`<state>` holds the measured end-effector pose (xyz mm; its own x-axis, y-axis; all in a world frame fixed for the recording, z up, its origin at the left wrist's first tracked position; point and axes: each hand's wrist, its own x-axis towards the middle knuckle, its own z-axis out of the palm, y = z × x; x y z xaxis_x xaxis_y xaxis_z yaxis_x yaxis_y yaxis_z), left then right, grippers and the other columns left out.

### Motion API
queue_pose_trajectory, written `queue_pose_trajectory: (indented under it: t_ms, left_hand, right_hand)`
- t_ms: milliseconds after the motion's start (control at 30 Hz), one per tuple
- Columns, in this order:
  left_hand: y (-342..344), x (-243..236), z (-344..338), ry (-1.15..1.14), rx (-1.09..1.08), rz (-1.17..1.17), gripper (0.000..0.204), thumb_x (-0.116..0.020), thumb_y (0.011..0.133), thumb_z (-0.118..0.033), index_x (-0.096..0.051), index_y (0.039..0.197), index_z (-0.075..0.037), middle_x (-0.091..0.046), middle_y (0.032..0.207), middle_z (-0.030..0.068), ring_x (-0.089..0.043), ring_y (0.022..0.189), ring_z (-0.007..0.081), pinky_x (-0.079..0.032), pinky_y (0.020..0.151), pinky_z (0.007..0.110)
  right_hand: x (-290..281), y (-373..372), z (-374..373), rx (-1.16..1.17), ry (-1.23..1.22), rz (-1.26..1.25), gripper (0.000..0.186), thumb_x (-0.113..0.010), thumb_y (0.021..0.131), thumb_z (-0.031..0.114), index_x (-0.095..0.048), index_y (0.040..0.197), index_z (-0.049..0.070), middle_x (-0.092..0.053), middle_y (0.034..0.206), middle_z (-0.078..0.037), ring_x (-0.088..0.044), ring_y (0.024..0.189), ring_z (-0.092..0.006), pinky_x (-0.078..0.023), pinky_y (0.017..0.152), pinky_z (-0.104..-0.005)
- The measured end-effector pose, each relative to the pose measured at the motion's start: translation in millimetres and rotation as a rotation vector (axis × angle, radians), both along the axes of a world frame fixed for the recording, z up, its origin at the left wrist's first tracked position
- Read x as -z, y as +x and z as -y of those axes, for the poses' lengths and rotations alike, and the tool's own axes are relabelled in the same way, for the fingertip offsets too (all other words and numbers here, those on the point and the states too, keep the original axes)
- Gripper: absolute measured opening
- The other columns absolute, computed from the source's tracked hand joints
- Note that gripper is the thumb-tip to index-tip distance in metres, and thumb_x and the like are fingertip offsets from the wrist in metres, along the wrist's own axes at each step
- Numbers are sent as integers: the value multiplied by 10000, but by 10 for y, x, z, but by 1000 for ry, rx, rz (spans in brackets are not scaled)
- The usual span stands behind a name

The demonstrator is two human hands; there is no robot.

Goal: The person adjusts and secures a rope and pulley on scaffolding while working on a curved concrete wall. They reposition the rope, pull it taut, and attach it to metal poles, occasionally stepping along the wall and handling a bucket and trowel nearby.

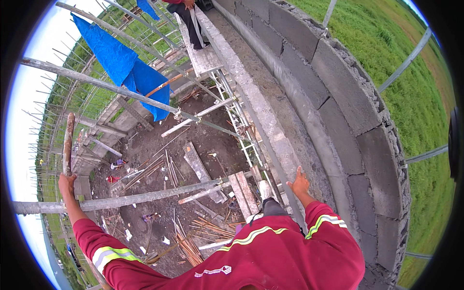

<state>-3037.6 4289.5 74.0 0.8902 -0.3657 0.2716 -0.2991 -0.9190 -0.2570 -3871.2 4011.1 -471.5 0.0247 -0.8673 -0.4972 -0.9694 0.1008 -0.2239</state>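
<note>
My left hand (67, 184) is closed around a rusty, mud-marked pole (69, 145) at the left. Its forearm crosses a long grey scaffold pipe (130, 199). On the other side, my right hand (300, 184) is held out with its fingers apart and nothing in it. It is over or beside the concrete ledge (278, 135), close to a slanting grey pipe; whether it touches either cannot be told. Below, one of my white shoes (265, 190) shows beside two narrow planks (243, 194).
A curved grey block wall (338, 92) rises on the right, grass beyond it. Another person (191, 21) is on a far platform. Blue tarps (116, 58) hang among scaffold pipes. Far below on the left lies a dirt floor (145, 179) with loose lumber and several workers.
</note>
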Motion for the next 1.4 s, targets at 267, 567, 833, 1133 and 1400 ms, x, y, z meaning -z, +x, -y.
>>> queue_pose_trajectory:
  t_ms: [267,567,833,1133,1400]
  left_hand:
    - [-65,70,31,111,-111,88,528,-671,867,-413,-618,1199,-5,-690,1146,290,-659,1077,473,-508,916,560]
    - [83,63,-69,152,-154,113,579,-649,867,-495,-640,1221,-37,-706,1148,264,-660,1088,467,-508,923,557]
    - [-8,103,0,150,-149,119,536,-654,904,-481,-626,1208,-40,-698,1183,259,-652,1104,470,-510,934,562]
    - [-155,114,76,131,-104,187,522,-713,873,-399,-609,1242,-44,-705,1159,263,-666,1092,455,-527,923,552]
    - [-320,88,220,83,-143,190,509,-716,831,-401,-650,1190,-46,-719,1152,237,-684,1059,443,-534,910,546]
  right_hand:
    - [27,-20,-7,-40,-31,-5,1171,-842,797,428,-97,1654,142,-492,1413,-262,-621,1174,-444,-497,981,-513]
    - [65,-45,16,-111,-41,-45,1165,-819,815,474,-83,1654,139,-488,1420,-260,-645,1132,-440,-512,952,-515]
    - [-30,8,10,-70,21,-107,1192,-839,790,468,-85,1654,141,-501,1394,-237,-648,1127,-413,-509,953,-499]
    - [35,84,-21,62,34,20,1193,-860,771,412,-99,1655,164,-492,1401,-220,-626,1183,-392,-487,994,-513]
    - [13,178,-14,225,74,92,1120,-855,773,442,-202,1634,148,-384,1542,-227,-507,1378,-377,-321,1184,-596]
